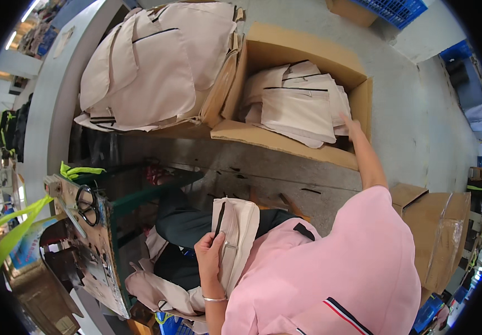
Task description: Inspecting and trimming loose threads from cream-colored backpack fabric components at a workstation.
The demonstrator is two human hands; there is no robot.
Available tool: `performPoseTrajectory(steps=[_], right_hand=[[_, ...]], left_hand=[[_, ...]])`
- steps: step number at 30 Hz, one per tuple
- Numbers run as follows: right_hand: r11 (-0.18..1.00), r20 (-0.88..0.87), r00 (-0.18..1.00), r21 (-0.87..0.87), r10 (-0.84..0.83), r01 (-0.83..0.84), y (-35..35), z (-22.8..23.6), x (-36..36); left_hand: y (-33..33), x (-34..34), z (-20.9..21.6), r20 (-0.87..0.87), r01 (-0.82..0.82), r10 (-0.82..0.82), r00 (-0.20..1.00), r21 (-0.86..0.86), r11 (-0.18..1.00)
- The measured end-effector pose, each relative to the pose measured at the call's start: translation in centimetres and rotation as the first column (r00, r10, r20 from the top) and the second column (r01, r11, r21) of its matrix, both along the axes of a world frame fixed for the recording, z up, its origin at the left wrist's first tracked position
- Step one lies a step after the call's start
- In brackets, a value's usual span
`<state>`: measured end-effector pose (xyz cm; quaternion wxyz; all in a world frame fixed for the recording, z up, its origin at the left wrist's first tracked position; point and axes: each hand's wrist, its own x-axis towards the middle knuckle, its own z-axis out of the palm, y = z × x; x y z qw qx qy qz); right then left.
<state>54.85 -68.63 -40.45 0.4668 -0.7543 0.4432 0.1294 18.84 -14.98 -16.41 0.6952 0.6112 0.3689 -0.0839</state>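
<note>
My left hand (208,255) is closed on a pale beige fabric panel (240,226) with a black zipper strip and a metal zipper pull, held over my lap. My right arm stretches out to an open cardboard box (297,44). At the right edge of a stack of beige zippered fabric panels (299,111) inside it, my right hand (351,128) touches the pieces, its fingers extended and partly hidden. More beige fabric pieces (157,287) hang in a heap beside my left forearm.
A second box heaped with larger beige fabric pieces (163,72) adjoins the open one. On my left is a worn work table (98,262) with black-handled scissors (87,206) and a bright green strip (79,170). A closed cardboard box (433,237) stands at right.
</note>
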Motion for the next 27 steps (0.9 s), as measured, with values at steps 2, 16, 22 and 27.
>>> performPoseTrajectory(steps=[2, 16, 22, 27], right_hand=[[0.995, -0.106, 0.991, 0.035, -0.087, 0.091, 1.2, -2.2, -2.5], [0.870, 0.234, 0.964, 0.492, -0.129, -0.003, 25.7, -8.4, 2.9], [0.826, 0.275, 0.958, 0.520, 0.078, -0.217, 16.5, -12.6, 1.2], [0.858, 0.079, 0.958, -0.429, -0.275, 0.282, 10.4, -13.0, -3.0]], left_hand=[[-0.1, 1.3, 0.1, -0.040, -0.015, 0.015, 0.999, 0.000, 1.000], [-0.2, 4.1, -2.0, -0.171, 0.019, -0.025, 0.985, -0.038, 0.999], [-0.6, 4.6, -1.7, -0.195, -0.035, 0.032, 0.980, -0.010, 0.999], [-1.8, 3.7, -1.1, -0.203, -0.063, 0.083, 0.976, 0.106, 0.992]])
